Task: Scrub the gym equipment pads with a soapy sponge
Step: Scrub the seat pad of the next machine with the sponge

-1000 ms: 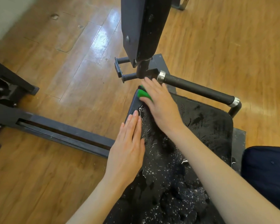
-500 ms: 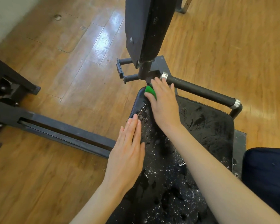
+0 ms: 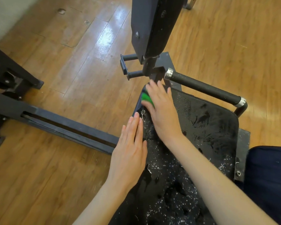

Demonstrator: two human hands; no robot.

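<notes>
A black seat pad (image 3: pixel 209 135), wet and flecked with white suds, fills the lower middle of the head view. My right hand (image 3: pixel 162 111) grips a green sponge (image 3: pixel 146 97) and presses it on the pad's far left corner; most of the sponge is hidden under the fingers. My left hand (image 3: pixel 131 148) lies flat with straight fingers on the pad's left edge, just behind the right hand. An upright black back pad (image 3: pixel 152 25) rises beyond the seat.
A black foam-covered handle bar (image 3: pixel 203 89) with silver collars runs along the seat's far side. A dark steel frame rail (image 3: pixel 58 125) crosses the wooden floor on the left. Dark blue fabric (image 3: pixel 269 181) shows at the right edge.
My right hand with the sponge moved back and forth at the far left corner, first toward the post, now slightly back. My left hand stayed flat on the edge.
</notes>
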